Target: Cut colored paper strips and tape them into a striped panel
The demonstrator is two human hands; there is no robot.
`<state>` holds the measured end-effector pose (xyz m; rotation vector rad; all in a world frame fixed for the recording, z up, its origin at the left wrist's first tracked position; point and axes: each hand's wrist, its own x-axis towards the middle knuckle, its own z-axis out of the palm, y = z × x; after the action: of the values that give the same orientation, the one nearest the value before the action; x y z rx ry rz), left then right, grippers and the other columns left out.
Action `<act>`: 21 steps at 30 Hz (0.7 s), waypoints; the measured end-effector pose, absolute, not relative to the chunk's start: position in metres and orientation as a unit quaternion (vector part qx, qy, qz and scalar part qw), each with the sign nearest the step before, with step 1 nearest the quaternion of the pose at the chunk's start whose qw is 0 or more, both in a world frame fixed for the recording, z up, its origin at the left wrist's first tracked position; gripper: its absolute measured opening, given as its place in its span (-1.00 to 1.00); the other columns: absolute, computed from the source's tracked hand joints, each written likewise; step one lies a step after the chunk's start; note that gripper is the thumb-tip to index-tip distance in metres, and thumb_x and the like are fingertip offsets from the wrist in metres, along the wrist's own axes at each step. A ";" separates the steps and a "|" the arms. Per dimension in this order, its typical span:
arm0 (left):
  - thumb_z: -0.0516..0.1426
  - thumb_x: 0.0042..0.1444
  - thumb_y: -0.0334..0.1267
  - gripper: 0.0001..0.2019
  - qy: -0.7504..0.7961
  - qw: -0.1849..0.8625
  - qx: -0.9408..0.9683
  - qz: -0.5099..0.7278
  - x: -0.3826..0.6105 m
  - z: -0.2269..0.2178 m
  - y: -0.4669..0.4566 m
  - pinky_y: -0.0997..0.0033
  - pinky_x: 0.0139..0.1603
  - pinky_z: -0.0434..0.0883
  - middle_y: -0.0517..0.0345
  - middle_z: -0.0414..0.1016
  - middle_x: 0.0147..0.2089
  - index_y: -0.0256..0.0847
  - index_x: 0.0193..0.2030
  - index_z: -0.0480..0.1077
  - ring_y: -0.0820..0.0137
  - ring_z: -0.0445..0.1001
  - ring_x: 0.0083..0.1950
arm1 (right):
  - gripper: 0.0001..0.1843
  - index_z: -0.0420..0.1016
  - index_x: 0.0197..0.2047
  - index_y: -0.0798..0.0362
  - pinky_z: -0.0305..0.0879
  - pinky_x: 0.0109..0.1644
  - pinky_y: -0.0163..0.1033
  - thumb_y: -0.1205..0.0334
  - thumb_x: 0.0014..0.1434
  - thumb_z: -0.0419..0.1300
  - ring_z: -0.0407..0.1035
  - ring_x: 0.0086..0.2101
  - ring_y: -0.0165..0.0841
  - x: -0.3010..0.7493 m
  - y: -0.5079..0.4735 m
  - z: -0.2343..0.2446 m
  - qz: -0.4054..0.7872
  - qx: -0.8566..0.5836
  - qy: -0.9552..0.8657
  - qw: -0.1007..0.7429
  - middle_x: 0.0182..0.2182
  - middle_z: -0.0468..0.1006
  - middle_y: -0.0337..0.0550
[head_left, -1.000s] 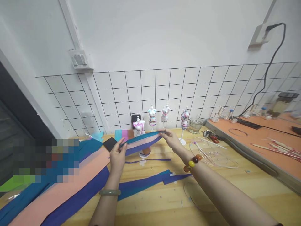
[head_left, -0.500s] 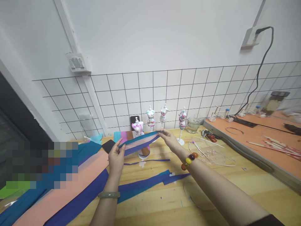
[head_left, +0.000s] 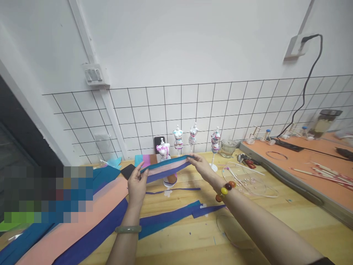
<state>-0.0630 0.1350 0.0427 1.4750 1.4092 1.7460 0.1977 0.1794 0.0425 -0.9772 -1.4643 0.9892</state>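
Note:
Stretched between my two hands is a layered strip of crepe-like paper (head_left: 167, 168), banded in teal, pale pink and blue-purple. My left hand (head_left: 138, 180) pinches its left end between thumb and fingers. At the other end, my right hand (head_left: 199, 163) pinches the strip's upper corner. Just behind it stands a small white mannequin (head_left: 163, 150) with pink-purple trim, its lower part mostly covered by the strip. Several more decorated mannequins (head_left: 215, 141) are lined up near the wall. Below my hands, blue and teal paper strips (head_left: 171, 217) lie on the wooden table (head_left: 198, 239).
Long teal, pink and blue paper sheets (head_left: 79, 217) spread across the left side. A phone (head_left: 159, 141) leans at the wall. To the right are a glass bowl (head_left: 228, 147), clear tubing with beads (head_left: 248, 178), and an orange-topped board (head_left: 311, 154) with sticks.
The view has shifted slightly, so the scene sits a little to the right and lower. Both hands keep the same pinch on the paper strip, which is nearly unchanged.

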 end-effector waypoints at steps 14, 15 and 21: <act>0.13 0.05 -0.22 -0.49 0.565 0.307 0.581 0.499 -0.075 0.055 0.134 0.31 0.05 0.36 -0.13 0.43 0.10 -0.24 0.18 0.28 0.16 0.27 0.25 | -0.79 0.43 -0.19 0.14 0.36 -0.39 -0.30 0.15 0.23 0.17 0.38 -0.46 -0.46 0.223 0.126 0.047 0.473 -0.468 -0.629 0.402 -0.38 0.48 -0.27; 0.13 0.04 -0.26 -0.50 0.569 0.316 0.596 0.470 -0.077 0.056 0.134 0.29 0.06 0.35 -0.16 0.41 0.13 -0.27 0.16 0.30 0.13 0.25 0.27 | -0.79 0.43 -0.23 0.14 0.30 -0.45 -0.35 0.14 0.19 0.20 0.34 -0.52 -0.49 0.225 0.117 0.045 0.479 -0.473 -0.628 0.391 -0.47 0.44 -0.32; 0.18 -0.16 -0.36 -0.54 0.567 0.343 0.693 0.284 -0.080 0.060 0.121 0.27 -0.01 0.36 -0.04 0.51 -0.01 -0.24 -0.02 0.45 0.10 0.42 0.09 | -0.77 0.44 -0.27 0.09 0.21 -0.50 -0.40 0.12 0.04 0.25 0.29 -0.54 -0.49 0.231 0.063 0.027 0.532 -0.488 -0.614 0.320 -0.54 0.41 -0.34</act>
<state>-0.0802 0.1212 0.0603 1.8015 1.4720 0.7368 0.2307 0.0625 0.0273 -1.2827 -1.6128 1.3978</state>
